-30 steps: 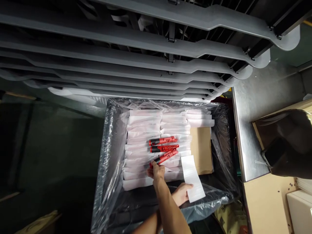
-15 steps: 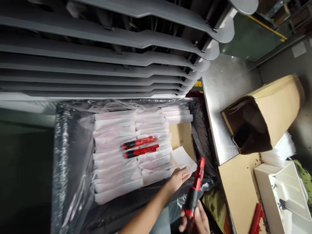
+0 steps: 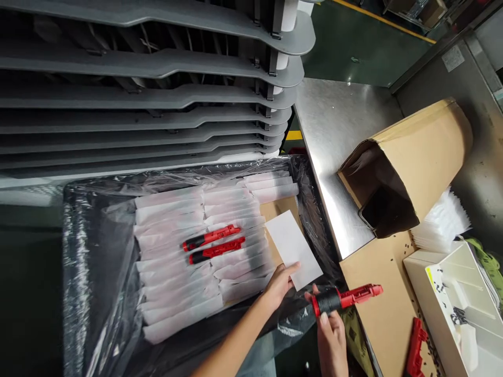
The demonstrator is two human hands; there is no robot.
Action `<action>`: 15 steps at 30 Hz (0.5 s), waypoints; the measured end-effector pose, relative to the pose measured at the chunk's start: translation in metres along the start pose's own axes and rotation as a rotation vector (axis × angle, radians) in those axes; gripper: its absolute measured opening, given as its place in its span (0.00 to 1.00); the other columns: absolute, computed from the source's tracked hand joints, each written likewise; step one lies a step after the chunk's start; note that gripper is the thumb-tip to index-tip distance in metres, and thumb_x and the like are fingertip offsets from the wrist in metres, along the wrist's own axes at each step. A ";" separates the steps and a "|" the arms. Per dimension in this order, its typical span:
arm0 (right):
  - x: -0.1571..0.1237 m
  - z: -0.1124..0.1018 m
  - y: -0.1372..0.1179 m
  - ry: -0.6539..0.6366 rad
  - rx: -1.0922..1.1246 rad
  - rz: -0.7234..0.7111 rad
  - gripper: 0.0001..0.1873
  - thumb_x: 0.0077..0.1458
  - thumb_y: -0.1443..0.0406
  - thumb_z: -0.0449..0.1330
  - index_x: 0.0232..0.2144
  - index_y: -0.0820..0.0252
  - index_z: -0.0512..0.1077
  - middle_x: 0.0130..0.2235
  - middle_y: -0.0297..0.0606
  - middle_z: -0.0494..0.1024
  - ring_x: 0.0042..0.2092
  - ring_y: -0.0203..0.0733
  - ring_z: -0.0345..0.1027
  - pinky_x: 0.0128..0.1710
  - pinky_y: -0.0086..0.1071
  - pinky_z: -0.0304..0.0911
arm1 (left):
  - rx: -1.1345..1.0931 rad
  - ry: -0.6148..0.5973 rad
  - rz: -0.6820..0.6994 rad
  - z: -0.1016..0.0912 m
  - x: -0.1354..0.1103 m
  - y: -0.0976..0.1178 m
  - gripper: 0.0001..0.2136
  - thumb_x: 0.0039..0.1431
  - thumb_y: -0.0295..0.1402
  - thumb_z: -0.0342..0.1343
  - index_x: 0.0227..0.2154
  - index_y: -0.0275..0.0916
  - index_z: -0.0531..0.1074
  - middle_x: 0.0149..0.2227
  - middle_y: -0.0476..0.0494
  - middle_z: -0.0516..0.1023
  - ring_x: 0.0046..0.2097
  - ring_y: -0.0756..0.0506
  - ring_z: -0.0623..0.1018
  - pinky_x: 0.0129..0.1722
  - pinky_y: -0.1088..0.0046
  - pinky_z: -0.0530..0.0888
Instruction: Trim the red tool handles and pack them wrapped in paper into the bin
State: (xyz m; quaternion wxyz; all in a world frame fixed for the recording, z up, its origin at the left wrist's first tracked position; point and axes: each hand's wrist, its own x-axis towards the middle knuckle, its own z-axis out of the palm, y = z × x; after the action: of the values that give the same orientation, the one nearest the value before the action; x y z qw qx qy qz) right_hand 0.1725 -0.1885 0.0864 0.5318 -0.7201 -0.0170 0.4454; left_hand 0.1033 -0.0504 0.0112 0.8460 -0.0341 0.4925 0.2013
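Note:
Between the thumb and fingers of my left hand [image 3: 280, 285] is a white paper sleeve [image 3: 293, 246], held flat over the right side of the lined box. My right hand [image 3: 332, 330] grips a red and black plastic tool part [image 3: 346, 300] by its black end, its red end pointing right. Two similar red and black parts [image 3: 214, 244] lie side by side on rows of white-wrapped pieces [image 3: 173, 262]. These rows fill much of the box, and bare cardboard [image 3: 275, 208] shows at its right. What the wrappings hold is mostly hidden, with faint red showing through.
Black plastic [image 3: 78, 251] lines the box. Grey stacked racks [image 3: 157, 99] rise behind it. On the metal bench [image 3: 326, 131] to the right are an open carton [image 3: 424, 157], white foam sheets [image 3: 442, 220], a white bin [image 3: 471, 293] and another red part [image 3: 416, 348].
The tool part in my right hand has swung from upright to pointing right. My left hand has lifted the sleeve, which now shows more fully. The whole view has shifted.

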 end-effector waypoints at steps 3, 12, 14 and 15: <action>0.020 0.009 0.002 0.058 -0.069 0.031 0.30 0.46 0.47 0.71 0.46 0.58 0.77 0.44 0.42 0.83 0.48 0.48 0.75 0.52 0.38 0.66 | 0.047 0.011 0.031 -0.003 -0.003 -0.008 0.10 0.46 0.30 0.69 0.32 0.35 0.77 0.34 0.40 0.85 0.36 0.42 0.84 0.34 0.72 0.78; 0.028 0.040 -0.014 -0.021 -0.028 0.070 0.27 0.45 0.48 0.72 0.41 0.61 0.80 0.39 0.39 0.84 0.43 0.47 0.76 0.46 0.34 0.67 | 0.313 0.237 0.452 -0.047 -0.004 -0.006 0.31 0.51 0.26 0.55 0.61 0.39 0.65 0.72 0.39 0.55 0.73 0.37 0.53 0.69 0.56 0.57; 0.027 0.039 -0.018 -0.055 -0.014 0.091 0.25 0.46 0.49 0.72 0.40 0.61 0.81 0.39 0.40 0.84 0.42 0.46 0.76 0.44 0.33 0.68 | 0.648 0.153 0.705 -0.062 -0.003 -0.004 0.34 0.51 0.23 0.56 0.63 0.42 0.64 0.75 0.43 0.44 0.74 0.36 0.41 0.72 0.53 0.44; 0.027 0.038 -0.020 -0.102 -0.001 0.112 0.23 0.46 0.49 0.72 0.39 0.60 0.81 0.39 0.41 0.84 0.41 0.46 0.77 0.44 0.34 0.68 | 0.859 0.053 0.813 -0.067 -0.002 -0.005 0.32 0.51 0.24 0.57 0.62 0.43 0.66 0.75 0.43 0.44 0.74 0.34 0.41 0.72 0.49 0.42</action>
State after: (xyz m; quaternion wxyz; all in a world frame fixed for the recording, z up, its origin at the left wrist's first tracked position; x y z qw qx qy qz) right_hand 0.1726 -0.1378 0.0834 0.5041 -0.6968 -0.0040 0.5103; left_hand 0.0491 -0.0724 -0.0224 0.6264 0.4980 0.5243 0.2911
